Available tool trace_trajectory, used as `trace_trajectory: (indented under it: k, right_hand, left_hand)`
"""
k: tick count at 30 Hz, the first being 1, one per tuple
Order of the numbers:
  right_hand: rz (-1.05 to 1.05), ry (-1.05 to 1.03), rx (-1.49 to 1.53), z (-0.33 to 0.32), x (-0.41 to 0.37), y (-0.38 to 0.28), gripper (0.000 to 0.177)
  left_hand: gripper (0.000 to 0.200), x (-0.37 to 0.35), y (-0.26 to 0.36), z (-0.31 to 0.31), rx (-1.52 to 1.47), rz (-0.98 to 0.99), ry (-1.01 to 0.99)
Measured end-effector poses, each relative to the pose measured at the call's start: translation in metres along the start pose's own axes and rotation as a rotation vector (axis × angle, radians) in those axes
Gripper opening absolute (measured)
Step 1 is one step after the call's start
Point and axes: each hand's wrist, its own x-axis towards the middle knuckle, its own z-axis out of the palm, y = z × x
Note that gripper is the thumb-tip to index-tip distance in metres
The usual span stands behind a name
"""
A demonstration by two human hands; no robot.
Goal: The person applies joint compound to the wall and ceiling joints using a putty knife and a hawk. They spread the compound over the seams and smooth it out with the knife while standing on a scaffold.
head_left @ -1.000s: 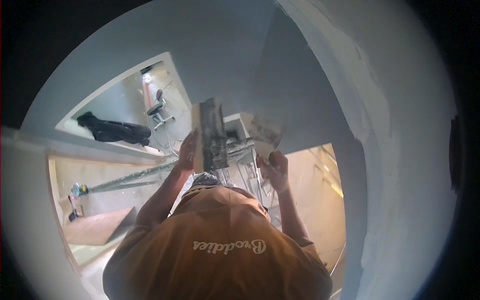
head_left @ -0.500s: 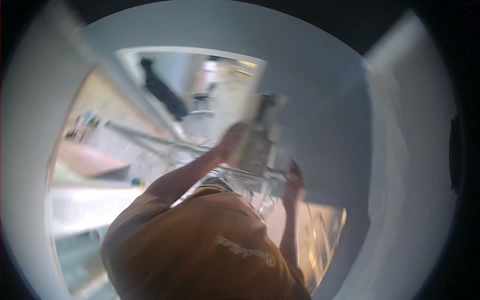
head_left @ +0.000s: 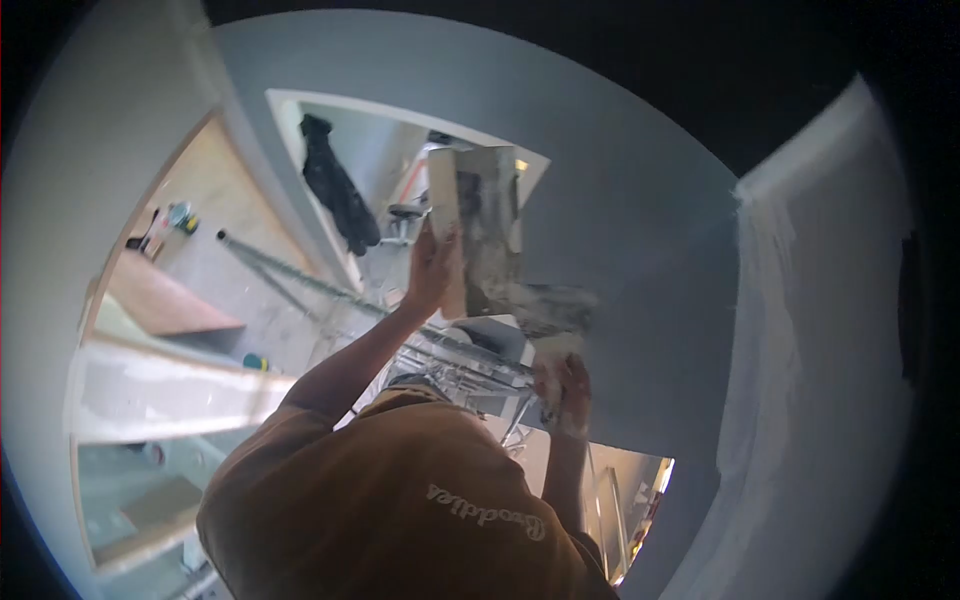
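My left hand (head_left: 432, 268) grips the side of a long mud pan (head_left: 490, 225), which is smeared with grey-white compound and tilted up in front of me. My right hand (head_left: 562, 388) is closed round the handle of a wide taping knife (head_left: 560, 312). The knife's blade is coated with compound and overlaps the pan's lower right corner in this view. White residue shows on my right fingers. Behind both tools stands a grey wall (head_left: 640, 260).
A pale strip of compound (head_left: 765, 330) runs down the corner at right. Metal scaffold-like bars (head_left: 460, 360) lie below my hands. Through a doorway a dark garment (head_left: 335, 185) hangs. At left, a long pole (head_left: 290, 280) slants above a floor with a pinkish sheet (head_left: 165, 295).
The mud pan has come up and to the left with my left hand. My right hand has shifted slightly down and left, and the knife's blade now shows clearly against the pan's corner.
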Motion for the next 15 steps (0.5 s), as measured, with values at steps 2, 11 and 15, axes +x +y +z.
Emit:
trace_trajectory:
  k: [2,11,15]
  right_hand:
    - [0.014,-0.181,0.009,-0.002,0.017,-0.002,0.022]
    - [-0.041,-0.234,0.134,0.009,0.037,-0.03,0.022]
    - [-0.251,-0.238,0.131,0.026,0.037,-0.06,0.021]
  left_hand:
    - [0.042,0.0,0.027,0.015,0.008,-0.002,0.036]
    - [0.041,-0.015,0.047,0.036,0.137,0.045,-0.179]
    - [0.044,-0.028,-0.008,0.003,0.297,0.188,-0.335]
